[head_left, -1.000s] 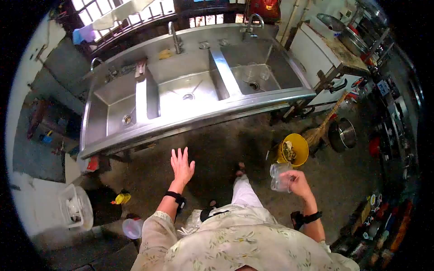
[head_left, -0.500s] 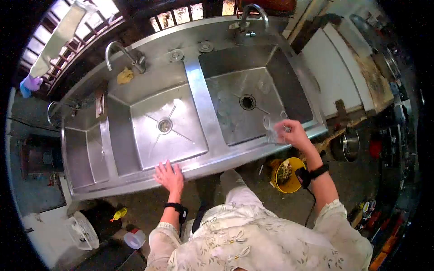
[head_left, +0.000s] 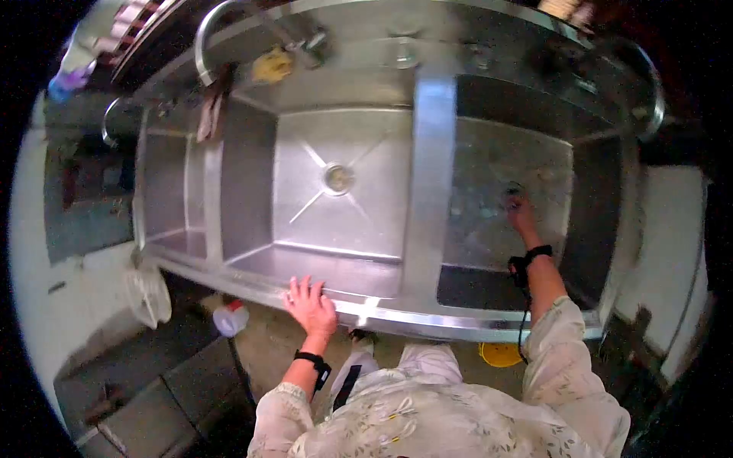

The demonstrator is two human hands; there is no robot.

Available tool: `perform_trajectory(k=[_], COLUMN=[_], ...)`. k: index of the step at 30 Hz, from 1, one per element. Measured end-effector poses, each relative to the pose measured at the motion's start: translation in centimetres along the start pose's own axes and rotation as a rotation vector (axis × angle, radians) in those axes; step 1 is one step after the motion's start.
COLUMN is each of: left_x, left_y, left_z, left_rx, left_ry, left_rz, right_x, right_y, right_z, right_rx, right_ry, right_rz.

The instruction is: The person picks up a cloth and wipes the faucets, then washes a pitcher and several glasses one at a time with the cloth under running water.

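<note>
My left hand lies on the front rim of the steel sink, below the middle basin, fingers spread and holding nothing. Down in the right basin is my right hand, its fingers bunched together beside the dark drain. What they hold, if anything, is too blurred and small to make out. Faint clear shapes show on that basin's floor. In the middle basin, a round drain sits where several creases meet.
A tap arches behind the middle basin, near a yellow cloth. Another tap stands at the back right. A brownish strip hangs over the left divider. Below the sink are a yellow bucket and a white basket.
My right hand has gone from the right basin's front edge, beside a clear object, to its drain. My left hand stays on the rim. The view has turned and come closer to the sink.
</note>
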State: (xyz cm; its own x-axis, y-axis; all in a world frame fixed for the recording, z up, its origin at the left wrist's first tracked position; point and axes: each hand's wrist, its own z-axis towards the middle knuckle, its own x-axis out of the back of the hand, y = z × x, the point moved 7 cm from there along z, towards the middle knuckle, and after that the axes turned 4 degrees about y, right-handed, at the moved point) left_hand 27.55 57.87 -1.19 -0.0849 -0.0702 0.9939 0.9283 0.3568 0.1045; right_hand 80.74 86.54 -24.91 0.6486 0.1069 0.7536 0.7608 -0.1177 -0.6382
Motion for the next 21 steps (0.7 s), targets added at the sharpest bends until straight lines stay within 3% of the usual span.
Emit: perform_trajectory(k=[2,10,13,14,17,20,21], left_x=[0.1,0.1,0.4,0.4,0.4,-0.2,0.1], left_y=[-0.7,-0.5,-0.4,-0.4,-0.4,-0.6,-0.5], left_z=[0.3,0.6,0.7,0.8,0.9,0.3,0.6], left_rx=[0.037,0.048,0.068,0.074,0.068,0.085,0.078], left_ry=[-0.011,-0.054,-0.064,-0.062,-0.054,-0.067,-0.062], left_rz=[0.014,-0.036,-0.053,-0.053,-0.064,-0.077,-0.072], right_x=[-2.0,-8.4,-7.9,-8.0,-7.9,-7.7,-7.4], right_y=[0.0,4.8,2.0,1.5,1.9,0.1,-0.2], right_z=[0.8,1.8,1.3,1.3,1.6,1.1,1.4], right_rx=[0.049,-0.123,0.206,0.212,0.063,0.069,-0.028], right_ry=[0.012,-0.204,-0.060,-0.061,-0.053,-0.211,-0.288], right_rz=[-0.048,-0.442,-0.423,-0.423,-0.526,-0.528,-0.420])
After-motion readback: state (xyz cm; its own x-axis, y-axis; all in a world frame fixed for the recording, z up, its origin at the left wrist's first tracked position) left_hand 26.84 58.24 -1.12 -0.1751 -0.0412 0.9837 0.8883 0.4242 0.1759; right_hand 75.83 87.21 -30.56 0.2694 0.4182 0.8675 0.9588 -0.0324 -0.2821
